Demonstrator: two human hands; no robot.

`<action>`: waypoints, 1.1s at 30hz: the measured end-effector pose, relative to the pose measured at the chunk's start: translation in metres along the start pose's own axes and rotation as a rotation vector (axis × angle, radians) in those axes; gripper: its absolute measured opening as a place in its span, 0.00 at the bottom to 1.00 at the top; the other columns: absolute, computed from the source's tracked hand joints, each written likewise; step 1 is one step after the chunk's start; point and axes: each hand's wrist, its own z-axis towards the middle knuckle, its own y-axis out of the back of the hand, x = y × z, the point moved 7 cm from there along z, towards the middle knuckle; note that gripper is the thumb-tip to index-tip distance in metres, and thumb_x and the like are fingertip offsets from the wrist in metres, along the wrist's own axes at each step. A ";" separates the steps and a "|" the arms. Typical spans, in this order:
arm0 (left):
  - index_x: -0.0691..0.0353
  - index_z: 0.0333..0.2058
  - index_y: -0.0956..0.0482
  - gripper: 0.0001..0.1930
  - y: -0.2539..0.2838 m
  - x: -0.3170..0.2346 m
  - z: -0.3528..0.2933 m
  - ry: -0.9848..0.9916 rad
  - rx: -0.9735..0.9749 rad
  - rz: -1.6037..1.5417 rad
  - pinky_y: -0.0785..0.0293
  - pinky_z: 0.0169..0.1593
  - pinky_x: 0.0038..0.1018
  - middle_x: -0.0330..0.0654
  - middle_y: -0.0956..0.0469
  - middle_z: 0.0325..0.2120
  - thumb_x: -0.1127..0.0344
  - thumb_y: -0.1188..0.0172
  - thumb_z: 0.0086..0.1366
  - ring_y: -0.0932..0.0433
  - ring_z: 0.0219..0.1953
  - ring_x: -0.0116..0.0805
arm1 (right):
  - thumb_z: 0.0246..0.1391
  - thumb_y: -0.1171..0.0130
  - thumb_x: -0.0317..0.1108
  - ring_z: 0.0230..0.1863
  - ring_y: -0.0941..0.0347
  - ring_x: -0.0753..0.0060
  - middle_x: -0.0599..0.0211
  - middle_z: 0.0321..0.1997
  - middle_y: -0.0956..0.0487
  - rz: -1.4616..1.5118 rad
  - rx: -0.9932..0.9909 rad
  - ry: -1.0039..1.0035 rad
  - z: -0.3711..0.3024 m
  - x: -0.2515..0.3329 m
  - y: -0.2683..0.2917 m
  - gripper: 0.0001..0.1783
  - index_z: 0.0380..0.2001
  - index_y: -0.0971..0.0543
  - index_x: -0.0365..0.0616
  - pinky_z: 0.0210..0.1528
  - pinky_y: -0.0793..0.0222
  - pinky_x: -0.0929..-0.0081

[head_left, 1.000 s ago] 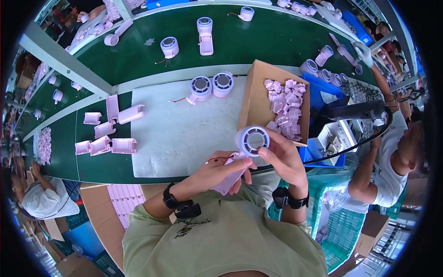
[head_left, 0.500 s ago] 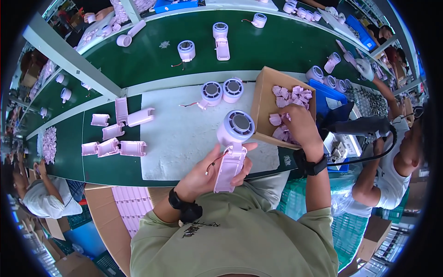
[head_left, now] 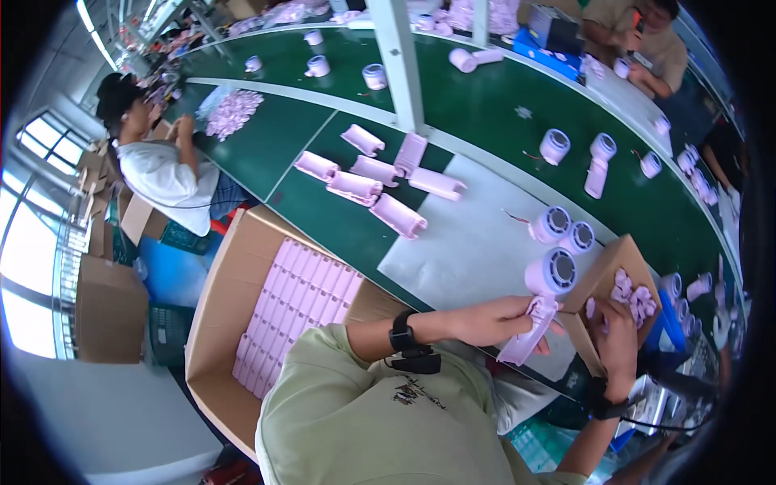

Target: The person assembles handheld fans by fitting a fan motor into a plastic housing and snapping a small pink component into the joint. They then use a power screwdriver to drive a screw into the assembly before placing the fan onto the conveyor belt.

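Note:
My left hand (head_left: pixel 499 321) grips a lilac handheld fan by its open half-shell handle (head_left: pixel 527 333). Its round fan head (head_left: pixel 551 272) with a dark centre points away from me. Inside a small cardboard box (head_left: pixel 572 333), my right hand (head_left: pixel 616 339) reaches among small pink plastic parts (head_left: pixel 637 297). Its fingers are bent together and partly hidden, so what they pinch cannot be made out. Two more fan heads (head_left: pixel 553 223) stand close together on the white mat, just beyond the held fan.
Several loose pink handle shells (head_left: pixel 375 170) lie on the green table to the left. A large carton (head_left: pixel 212 356) beside me holds rows of shells. More fan units (head_left: pixel 554 146) stand on the green belt beyond a metal post (head_left: pixel 394 65). A co-worker (head_left: pixel 166 166) sits at the far left.
The view has swung left, bringing the large carton and the co-worker at left into fuller sight. My left hand still holds the fan, and my right hand is still in the small box.

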 end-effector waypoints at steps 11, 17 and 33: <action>0.69 0.55 0.39 0.16 0.003 0.023 -0.017 0.093 -0.176 0.017 0.22 0.46 0.31 0.48 0.28 0.49 0.70 0.61 0.70 0.19 0.42 0.35 | 0.44 0.41 0.21 0.45 0.26 0.44 0.50 0.43 0.22 0.053 0.101 -0.012 0.005 0.009 -0.004 0.22 0.48 0.22 0.39 0.51 0.32 0.59; 0.69 0.56 0.40 0.17 -0.005 0.030 -0.014 0.145 -0.159 0.008 0.22 0.48 0.31 0.47 0.29 0.50 0.71 0.61 0.71 0.20 0.44 0.35 | 0.49 0.45 0.20 0.40 0.25 0.45 0.47 0.39 0.21 0.060 0.073 -0.080 -0.002 -0.002 -0.003 0.17 0.44 0.21 0.37 0.46 0.30 0.59; 0.70 0.61 0.42 0.21 -0.033 0.024 0.028 0.202 -0.015 -0.067 0.25 0.53 0.33 0.49 0.28 0.50 0.75 0.62 0.70 0.21 0.46 0.37 | 0.51 0.39 0.22 0.31 0.21 0.80 0.64 0.32 0.16 0.608 -0.198 -0.237 -0.055 0.067 0.038 0.11 0.39 0.20 0.32 0.34 0.25 0.82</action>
